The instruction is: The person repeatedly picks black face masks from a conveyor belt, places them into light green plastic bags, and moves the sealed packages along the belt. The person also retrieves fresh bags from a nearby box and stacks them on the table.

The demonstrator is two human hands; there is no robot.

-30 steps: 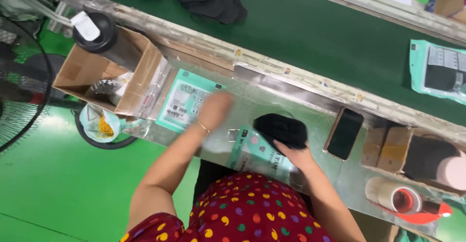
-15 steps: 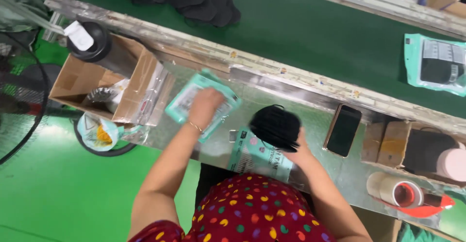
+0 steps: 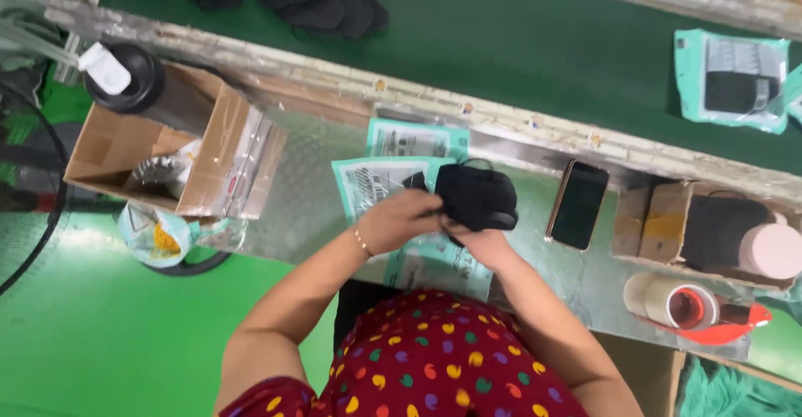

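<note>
I see my left hand (image 3: 399, 221) closed on the near edge of a soft, floppy black garment (image 3: 474, 195), my right hand (image 3: 480, 246) cupped under it; how tight that grip is I can't tell. Just beyond the left fingers lies a slick teal plastic bag (image 3: 376, 181). I'd judge the limp cloth could slump off, or the glossy bag skid on the ribbed metal bench (image 3: 309, 183).

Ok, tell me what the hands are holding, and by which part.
Both hands hold the black garment: left hand at its left edge, right hand beneath its lower edge.
</note>
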